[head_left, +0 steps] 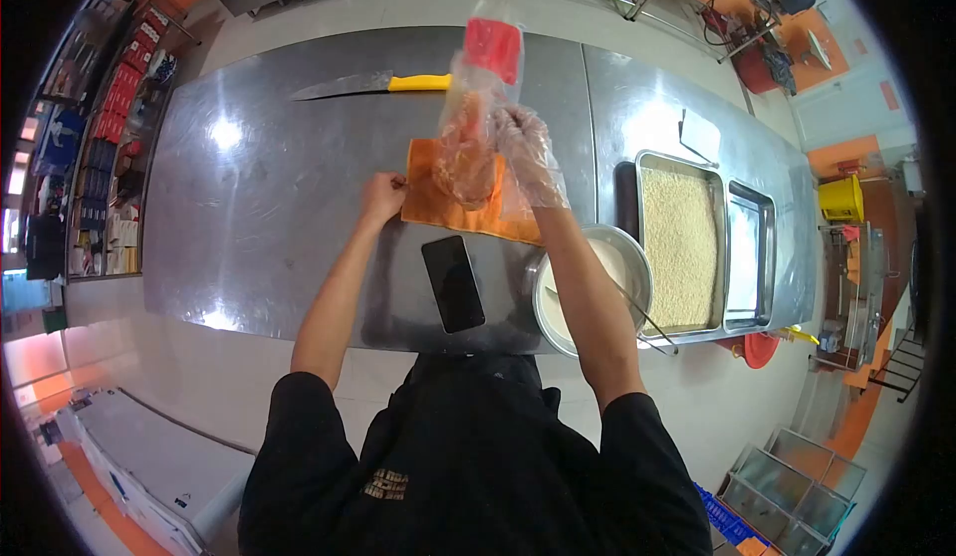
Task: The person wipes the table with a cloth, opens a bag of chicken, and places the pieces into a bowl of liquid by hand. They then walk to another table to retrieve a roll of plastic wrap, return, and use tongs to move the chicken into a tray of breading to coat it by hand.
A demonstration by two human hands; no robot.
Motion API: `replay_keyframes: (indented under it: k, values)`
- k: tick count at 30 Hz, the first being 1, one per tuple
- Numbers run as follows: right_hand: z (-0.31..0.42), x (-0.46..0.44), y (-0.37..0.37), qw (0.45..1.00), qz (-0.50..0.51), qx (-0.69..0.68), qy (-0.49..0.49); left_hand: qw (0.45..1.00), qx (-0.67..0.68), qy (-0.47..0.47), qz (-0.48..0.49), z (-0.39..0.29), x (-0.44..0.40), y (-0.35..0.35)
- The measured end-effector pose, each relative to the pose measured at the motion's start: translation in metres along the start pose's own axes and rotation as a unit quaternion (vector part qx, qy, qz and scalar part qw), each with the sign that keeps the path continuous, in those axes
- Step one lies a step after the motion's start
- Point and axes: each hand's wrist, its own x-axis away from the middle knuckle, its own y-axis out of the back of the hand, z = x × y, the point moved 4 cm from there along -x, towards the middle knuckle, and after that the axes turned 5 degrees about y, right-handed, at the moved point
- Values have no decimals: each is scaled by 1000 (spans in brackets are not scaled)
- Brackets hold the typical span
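Note:
My left hand (pixel 383 198) is bare, its fingers closed at the left edge of an orange cloth (pixel 426 203) lying on the metal table. A loose clear plastic glove covers my right hand (pixel 528 148). That hand grips the side of a clear plastic bag (pixel 468 153) with a red label (pixel 494 48) at its far end. The bag is over the cloth and hides much of it; its contents are hard to make out. Just in front of me lies a black phone (pixel 453 283). Beyond the cloth is a knife (pixel 418 83) with a yellow handle.
Under my right forearm stands a metal bowl (pixel 645 267) of pale liquid with a long-handled utensil in it. Farther right are a tray (pixel 719 242) of pale grains, a second metal tray (pixel 767 247) and a white flat object (pixel 700 136). Shelves (pixel 100 148) stand at the left.

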Motion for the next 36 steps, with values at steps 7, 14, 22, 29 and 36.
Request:
replay_keyframes:
  k: [7,14,22,29,36]
  values:
    - [44,11,-40,975,114,134,134,999,29,-16,-8,-1,2,4]
    - [112,30,-35,921,215,204,253,991,128,14,46,7,4,8]
    - [27,35,53,895,270,287,209,995,100,10,19,11,-1,7]
    - [-8,39,88,985,171,8,-31,997,68,36,6,6,5,4]
    - [-21,23,119,969,184,165,-20,995,95,23,-18,3,15,7]
